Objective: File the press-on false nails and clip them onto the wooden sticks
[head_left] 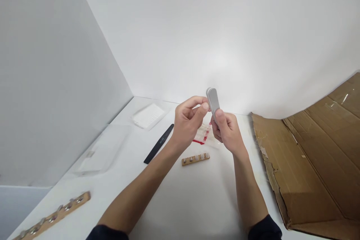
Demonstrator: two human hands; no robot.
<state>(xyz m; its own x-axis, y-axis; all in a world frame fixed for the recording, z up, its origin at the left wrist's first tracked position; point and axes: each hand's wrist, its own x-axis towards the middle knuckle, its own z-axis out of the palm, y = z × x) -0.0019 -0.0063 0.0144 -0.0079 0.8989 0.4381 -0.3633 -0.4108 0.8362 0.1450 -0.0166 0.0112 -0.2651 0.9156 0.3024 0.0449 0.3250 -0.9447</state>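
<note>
A slim grey device with rounded ends (213, 99) stands nearly upright in my right hand (229, 131), which grips its lower part with the thumb across the front. My left hand (188, 122) is closed in a pinch right beside the device's left edge. Whatever lies between those fingertips is hidden or too small to make out. Below both hands sits a short wooden strip (195, 159) bearing a row of small metal and whitish pieces. A clear packet with red edging (200, 135) lies behind my hands, partly covered by them.
A black nail file (159, 143) lies left of my left forearm. Further left are a whitish pack (149, 116) and a clear plastic case (97, 157). A longer wooden strip with round metal pieces (57, 215) is at lower left. An opened cardboard box (312, 157) fills the right side.
</note>
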